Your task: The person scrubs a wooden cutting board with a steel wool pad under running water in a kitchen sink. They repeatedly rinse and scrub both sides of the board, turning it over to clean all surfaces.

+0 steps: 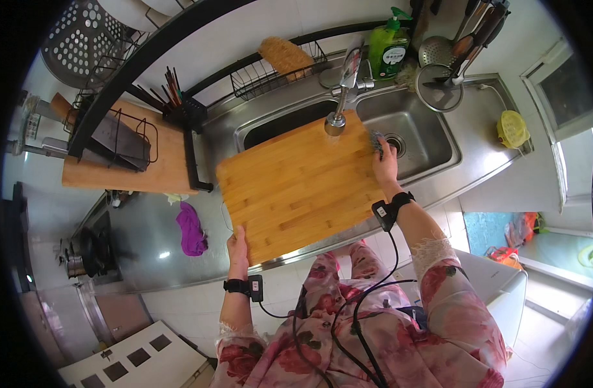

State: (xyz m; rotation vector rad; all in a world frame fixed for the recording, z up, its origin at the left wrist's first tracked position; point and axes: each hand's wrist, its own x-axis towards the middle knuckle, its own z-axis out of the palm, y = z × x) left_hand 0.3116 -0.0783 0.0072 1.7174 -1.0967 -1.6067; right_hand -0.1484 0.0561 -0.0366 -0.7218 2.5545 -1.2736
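A rectangular wooden cutting board [301, 189] lies across the sink's front edge and covers much of the left basin. My left hand [238, 247] grips its near left corner, thumb on top. At the board's right edge, my right hand [386, 162] holds a dark scouring pad [376, 139], probably steel wool, mostly hidden by the fingers. Above the far right part of the board hangs the spray head of the faucet [335, 123]. Beside my right hand, the right sink basin [417, 131] shows its drain.
A purple cloth [191, 230] lies on the steel counter at left. Behind the sink are a wire basket [257, 80] with a loofah [285, 56] and a green soap bottle [387, 48]. Utensils hang at right, near a yellow strainer [512, 128]. A black rack [192, 160] stands left.
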